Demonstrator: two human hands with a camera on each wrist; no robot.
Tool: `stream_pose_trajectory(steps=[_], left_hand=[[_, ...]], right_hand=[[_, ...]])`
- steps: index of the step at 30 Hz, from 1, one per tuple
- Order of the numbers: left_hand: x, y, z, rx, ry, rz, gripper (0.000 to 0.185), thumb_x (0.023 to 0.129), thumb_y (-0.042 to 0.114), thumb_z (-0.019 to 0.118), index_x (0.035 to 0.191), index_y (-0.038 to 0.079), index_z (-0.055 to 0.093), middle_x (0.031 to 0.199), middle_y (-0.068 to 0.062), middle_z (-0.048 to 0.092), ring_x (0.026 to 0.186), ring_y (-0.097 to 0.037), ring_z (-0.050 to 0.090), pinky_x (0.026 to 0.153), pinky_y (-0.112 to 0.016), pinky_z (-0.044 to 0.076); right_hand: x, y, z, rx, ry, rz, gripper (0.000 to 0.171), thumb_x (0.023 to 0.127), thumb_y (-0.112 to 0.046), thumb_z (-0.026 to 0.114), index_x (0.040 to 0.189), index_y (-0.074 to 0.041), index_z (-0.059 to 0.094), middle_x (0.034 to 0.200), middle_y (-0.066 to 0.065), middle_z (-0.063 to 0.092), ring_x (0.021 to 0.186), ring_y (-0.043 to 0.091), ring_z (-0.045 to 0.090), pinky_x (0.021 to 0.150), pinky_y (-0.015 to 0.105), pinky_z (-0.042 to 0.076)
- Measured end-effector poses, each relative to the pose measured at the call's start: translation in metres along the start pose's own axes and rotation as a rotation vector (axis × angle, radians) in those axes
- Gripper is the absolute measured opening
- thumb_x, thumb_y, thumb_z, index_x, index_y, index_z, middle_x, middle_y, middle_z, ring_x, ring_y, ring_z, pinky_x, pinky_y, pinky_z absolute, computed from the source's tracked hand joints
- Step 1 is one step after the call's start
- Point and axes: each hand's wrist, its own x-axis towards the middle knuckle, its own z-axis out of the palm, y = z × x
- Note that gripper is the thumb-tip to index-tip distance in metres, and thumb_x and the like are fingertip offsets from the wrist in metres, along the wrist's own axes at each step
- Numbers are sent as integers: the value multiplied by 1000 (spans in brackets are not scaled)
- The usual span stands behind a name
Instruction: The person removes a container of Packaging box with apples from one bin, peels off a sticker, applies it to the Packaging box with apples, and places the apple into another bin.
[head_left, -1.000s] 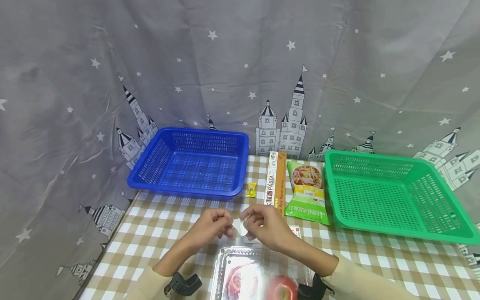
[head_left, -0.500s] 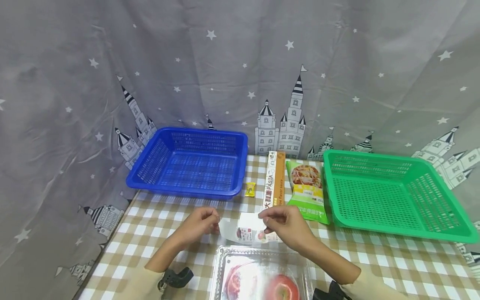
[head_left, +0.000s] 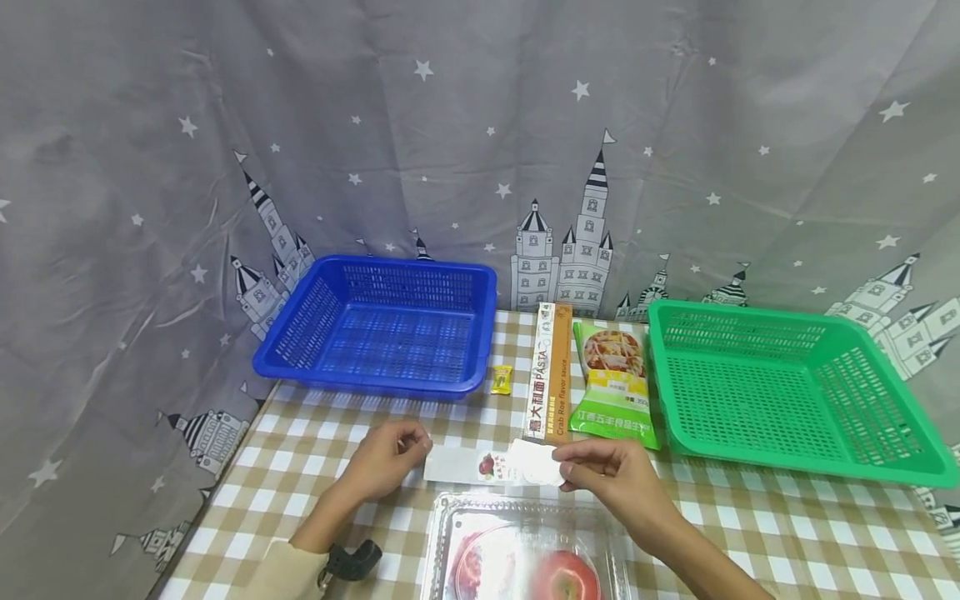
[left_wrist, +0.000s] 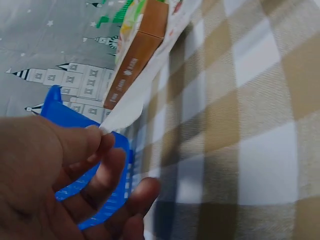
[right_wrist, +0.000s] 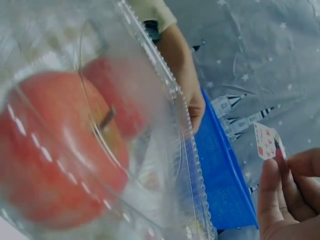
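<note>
A strip of sticker labels [head_left: 459, 467], pale with a small red fruit picture and red lettering, stretches between my two hands. My left hand [head_left: 381, 460] pinches its left end between thumb and forefinger; in the left wrist view the white strip [left_wrist: 131, 102] runs away from the fingertips. At the other end, my right hand [head_left: 617, 482] pinches a white piece that curls back over the strip. The right wrist view shows a printed label [right_wrist: 265, 142] at those fingertips. Just below the strip lies a clear plastic clamshell box [head_left: 438, 533] with red apples [head_left: 566, 575] inside.
Behind the hands stand a blue basket [head_left: 483, 333] on the left and a green basket [head_left: 660, 375] on the right. Between them lie a small yellow packet [head_left: 502, 380], a pasta box [head_left: 551, 371] and a green food bag [head_left: 615, 425].
Both hands have moved apart, the right one further to the right. The strip, mostly hidden at first, is now drawn out between them with its white end folded back.
</note>
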Motion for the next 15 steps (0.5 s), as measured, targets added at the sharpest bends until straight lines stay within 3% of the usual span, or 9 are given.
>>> stream_pose_trajectory(steps=[6, 9, 11, 13, 15], left_hand=[[-1, 1, 3, 61, 73, -81, 8, 93, 15, 69, 86, 18, 74, 76, 7, 64, 68, -13, 52, 59, -34, 43], [-3, 3, 3, 101, 105, -94, 10, 95, 18, 66, 97, 14, 76, 83, 4, 67, 70, -12, 54, 60, -34, 45], [-6, 4, 3, 122, 117, -98, 14, 97, 19, 63, 102, 12, 75, 78, 3, 66, 66, -12, 53, 56, -33, 44], [-11, 6, 2, 98, 106, -95, 18, 99, 18, 60, 109, 8, 72, 75, 2, 63, 59, -12, 53, 50, -30, 44], [-20, 10, 1, 8, 52, -85, 23, 101, 17, 55, 119, 6, 66, 76, -1, 62, 57, -14, 54, 49, -28, 45]], right_hand=[[-10, 5, 3, 23, -10, -35, 23, 87, 8, 64, 108, 15, 66, 103, 21, 68, 78, 18, 70, 81, 35, 56], [-16, 6, 4, 37, -4, -40, 22, 87, 7, 65, 108, 16, 65, 98, 18, 71, 78, 17, 70, 80, 34, 56], [-19, 7, 3, 49, -6, -55, 22, 88, 6, 66, 107, 17, 64, 96, 18, 71, 80, 17, 70, 79, 34, 57], [-22, 8, 2, 56, -8, -73, 22, 88, 6, 66, 106, 19, 63, 96, 19, 71, 81, 18, 70, 77, 35, 57], [-25, 9, 0, 51, 0, -74, 21, 88, 5, 66, 106, 18, 63, 95, 20, 71, 83, 18, 70, 76, 36, 57]])
